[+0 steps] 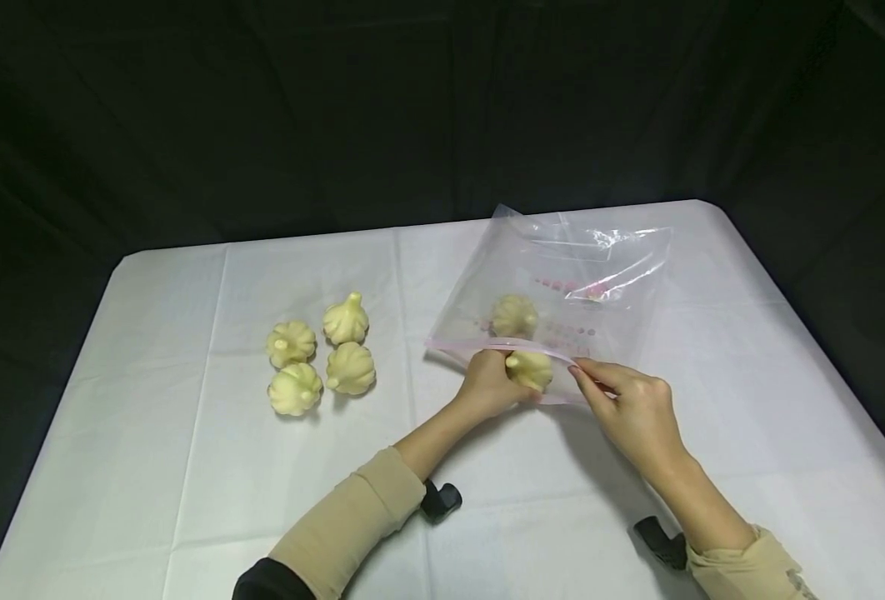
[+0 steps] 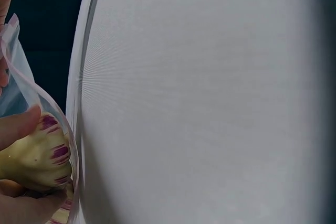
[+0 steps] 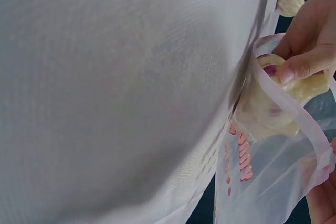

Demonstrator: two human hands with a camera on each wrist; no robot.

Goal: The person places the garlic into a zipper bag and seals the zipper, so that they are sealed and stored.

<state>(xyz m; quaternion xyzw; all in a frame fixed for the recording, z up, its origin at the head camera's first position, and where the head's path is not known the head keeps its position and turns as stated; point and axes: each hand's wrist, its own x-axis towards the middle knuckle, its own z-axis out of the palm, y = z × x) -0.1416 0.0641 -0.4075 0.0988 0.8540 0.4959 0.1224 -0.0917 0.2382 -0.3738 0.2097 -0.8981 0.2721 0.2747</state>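
Yellow garlic bulb (image 1: 530,370) (stem leftward)

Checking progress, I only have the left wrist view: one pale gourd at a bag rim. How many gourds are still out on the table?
Observer: Four gourds in a cluster, left of the bag.
Operator: Anything already inside?
Observer: One gourd inside, seen through the plastic.
Operator: Right hand?
Observer: The right hand pinches the bag's mouth edge while the left hand holds a gourd at the opening.
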